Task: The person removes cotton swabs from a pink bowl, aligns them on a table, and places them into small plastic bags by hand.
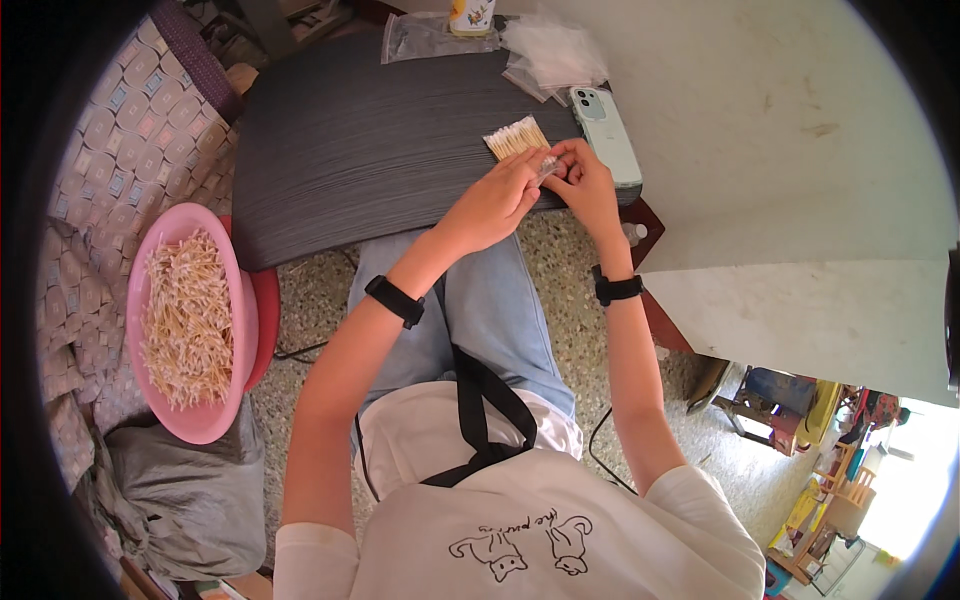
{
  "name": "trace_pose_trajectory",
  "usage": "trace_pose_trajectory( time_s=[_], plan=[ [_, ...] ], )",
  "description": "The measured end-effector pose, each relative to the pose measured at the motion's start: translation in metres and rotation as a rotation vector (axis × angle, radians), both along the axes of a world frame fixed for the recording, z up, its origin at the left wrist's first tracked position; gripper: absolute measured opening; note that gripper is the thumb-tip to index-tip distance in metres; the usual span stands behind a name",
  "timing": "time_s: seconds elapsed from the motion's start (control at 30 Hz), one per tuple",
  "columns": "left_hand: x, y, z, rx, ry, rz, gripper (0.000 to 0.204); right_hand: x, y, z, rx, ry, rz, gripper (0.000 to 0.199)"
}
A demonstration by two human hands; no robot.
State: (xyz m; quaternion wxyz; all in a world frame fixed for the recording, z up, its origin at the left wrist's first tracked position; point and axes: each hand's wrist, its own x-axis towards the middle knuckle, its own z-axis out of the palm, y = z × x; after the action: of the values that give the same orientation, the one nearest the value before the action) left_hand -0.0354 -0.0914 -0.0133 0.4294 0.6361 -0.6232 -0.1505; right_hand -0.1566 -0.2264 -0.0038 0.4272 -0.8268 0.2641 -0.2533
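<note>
Hands meeting over a small packet at the right edge of the dark bench.

Left hand (495,205) and right hand (580,180) pinched together on a small clear packet (548,166), fingertips closed narrow around it, just near of a fanned bundle of cotton swabs (516,137) lying on the bench (370,140). Pale green phone (605,130) just right of the hands. Clear plastic bags (550,50) at the far edge. Pink basin (190,320) heaped with loose swabs well apart at near left.
</note>
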Motion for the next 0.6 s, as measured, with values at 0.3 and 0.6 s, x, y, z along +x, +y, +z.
trace_pose_trajectory(
  time_s=[0.3,0.6],
  plan=[
    [0.007,0.019,0.020,-0.074,0.181,0.003,0.019,-0.003,-0.003,-0.007,0.169,-0.118,0.096,0.039],
    [-0.036,0.234,0.218,-0.505,1.204,0.259,0.047,-0.001,-0.002,-0.009,0.087,-0.112,0.000,0.035]
  ],
)
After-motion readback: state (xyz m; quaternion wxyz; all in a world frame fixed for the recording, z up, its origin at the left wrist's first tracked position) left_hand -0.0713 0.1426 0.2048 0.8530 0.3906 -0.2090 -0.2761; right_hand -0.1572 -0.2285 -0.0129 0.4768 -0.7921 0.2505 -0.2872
